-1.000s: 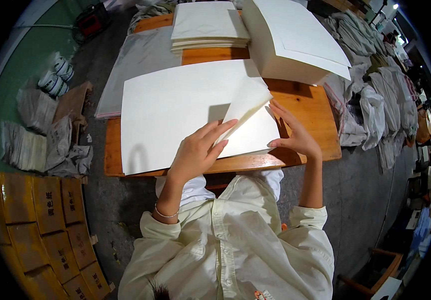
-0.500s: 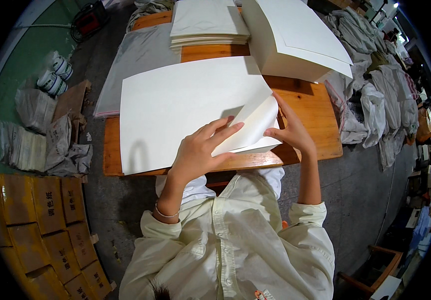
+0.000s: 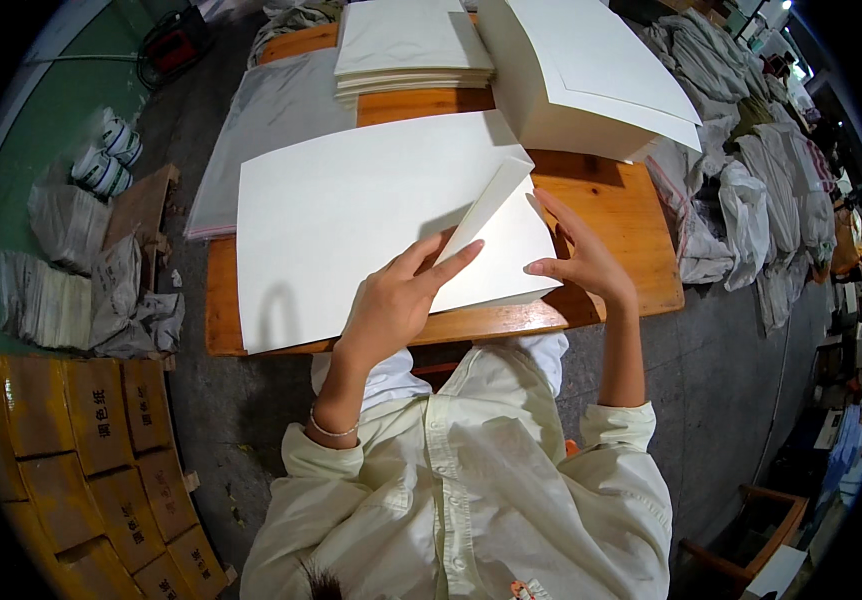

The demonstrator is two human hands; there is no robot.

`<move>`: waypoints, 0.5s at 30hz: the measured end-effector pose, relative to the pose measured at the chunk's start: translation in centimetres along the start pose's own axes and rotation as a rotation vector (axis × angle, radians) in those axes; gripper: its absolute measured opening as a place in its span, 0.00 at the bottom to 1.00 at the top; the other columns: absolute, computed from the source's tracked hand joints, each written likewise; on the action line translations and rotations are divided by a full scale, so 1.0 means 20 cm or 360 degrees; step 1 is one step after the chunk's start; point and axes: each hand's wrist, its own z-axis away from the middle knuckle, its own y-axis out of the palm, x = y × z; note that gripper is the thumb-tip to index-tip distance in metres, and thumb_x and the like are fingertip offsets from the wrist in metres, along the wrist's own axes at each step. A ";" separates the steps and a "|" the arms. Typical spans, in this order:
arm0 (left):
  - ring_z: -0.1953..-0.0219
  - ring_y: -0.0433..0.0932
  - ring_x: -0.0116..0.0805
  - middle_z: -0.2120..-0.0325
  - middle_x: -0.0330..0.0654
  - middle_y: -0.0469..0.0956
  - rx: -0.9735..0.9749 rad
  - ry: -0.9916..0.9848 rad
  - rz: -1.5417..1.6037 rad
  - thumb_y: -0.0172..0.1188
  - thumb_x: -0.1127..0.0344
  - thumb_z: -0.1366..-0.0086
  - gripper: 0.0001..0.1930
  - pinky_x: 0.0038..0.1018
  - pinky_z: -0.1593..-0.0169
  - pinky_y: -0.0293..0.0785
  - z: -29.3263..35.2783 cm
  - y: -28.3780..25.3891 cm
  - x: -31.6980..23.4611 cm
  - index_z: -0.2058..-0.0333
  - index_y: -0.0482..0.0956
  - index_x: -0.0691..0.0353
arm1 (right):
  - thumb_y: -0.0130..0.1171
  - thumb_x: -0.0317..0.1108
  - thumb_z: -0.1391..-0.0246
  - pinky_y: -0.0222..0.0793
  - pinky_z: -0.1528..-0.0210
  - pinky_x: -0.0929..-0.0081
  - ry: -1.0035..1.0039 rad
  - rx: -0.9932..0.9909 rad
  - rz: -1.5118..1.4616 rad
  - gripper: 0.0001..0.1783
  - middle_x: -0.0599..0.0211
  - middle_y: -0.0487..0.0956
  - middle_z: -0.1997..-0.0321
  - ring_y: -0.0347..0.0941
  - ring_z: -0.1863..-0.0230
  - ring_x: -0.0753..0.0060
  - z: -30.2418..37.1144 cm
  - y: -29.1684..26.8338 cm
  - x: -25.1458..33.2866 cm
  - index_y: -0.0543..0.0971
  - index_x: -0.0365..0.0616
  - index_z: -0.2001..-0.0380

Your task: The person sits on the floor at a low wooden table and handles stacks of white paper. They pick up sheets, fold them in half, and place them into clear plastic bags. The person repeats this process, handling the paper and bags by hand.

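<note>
Yellow-brown cartons [image 3: 101,415] stand on the far left. Next, on the wooden table [image 3: 631,235], a stack of large white sheets [image 3: 341,220] lies along the near edge. The left hand [image 3: 398,290] rests on it, fingers against a turned-back flap [image 3: 496,205]; whether this grip pinches it, I cannot tell. At the stack's right edge, the right hand [image 3: 589,262] is spread, thumb and fingers apart.

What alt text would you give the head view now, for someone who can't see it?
The left hand touches a turned-back flap of white paper on a wooden table; the right hand is open at the paper's right edge. Beyond lie a low stack and a taller stack; yellow boxes sit at lower left.
</note>
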 end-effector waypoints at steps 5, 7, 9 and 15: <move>0.50 0.77 0.43 0.47 0.47 0.72 0.0168 -0.0012 -0.0047 0.61 0.70 0.42 0.27 0.31 0.50 0.75 0.01 -0.01 0.00 0.43 0.73 0.44 | 0.78 0.41 0.67 0.48 0.31 0.65 0.0072 -0.0026 -0.0064 0.60 0.51 0.58 0.31 0.51 0.29 0.57 -0.02 0.01 0.06 0.54 0.39 0.32; 0.50 0.76 0.43 0.47 0.46 0.72 0.0195 -0.0023 -0.0129 0.65 0.66 0.46 0.29 0.33 0.49 0.75 0.00 -0.03 -0.03 0.43 0.73 0.42 | 0.78 0.41 0.67 0.47 0.31 0.64 0.0084 -0.0023 -0.0011 0.61 0.50 0.58 0.31 0.51 0.29 0.57 -0.03 0.01 0.08 0.54 0.38 0.33; 0.50 0.75 0.43 0.47 0.46 0.72 0.0219 -0.0016 -0.0178 0.68 0.62 0.49 0.32 0.34 0.49 0.75 0.00 -0.03 -0.05 0.43 0.73 0.41 | 0.79 0.41 0.69 0.49 0.31 0.64 0.0081 -0.0056 -0.0067 0.61 0.50 0.60 0.32 0.52 0.30 0.56 -0.02 0.01 0.07 0.55 0.40 0.33; 0.53 0.76 0.43 0.51 0.46 0.74 0.0212 0.0012 -0.0230 0.71 0.59 0.53 0.35 0.34 0.51 0.75 0.00 -0.02 -0.04 0.43 0.73 0.42 | 0.80 0.41 0.71 0.49 0.31 0.64 0.0078 -0.0086 -0.0085 0.62 0.50 0.60 0.32 0.52 0.30 0.54 -0.04 0.02 0.02 0.55 0.41 0.33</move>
